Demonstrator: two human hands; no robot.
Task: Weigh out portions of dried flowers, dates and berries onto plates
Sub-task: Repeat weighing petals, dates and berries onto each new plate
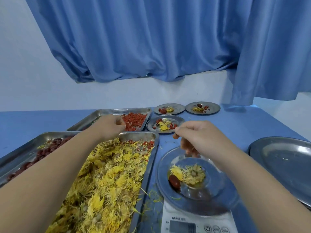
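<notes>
A steel plate sits on a white kitchen scale at the lower right and holds a dried yellow flower and a dark red date. My right hand hovers over the plate's far rim with its fingers curled down around red berries. My left hand reaches into the far tray of red berries, its fingers bent into the pile. A near tray holds the yellow dried flowers and dates.
Three filled small plates stand at the back: one just beyond my right hand, two by the wall. A large empty steel plate lies at the right edge. Blue curtains hang above the blue table.
</notes>
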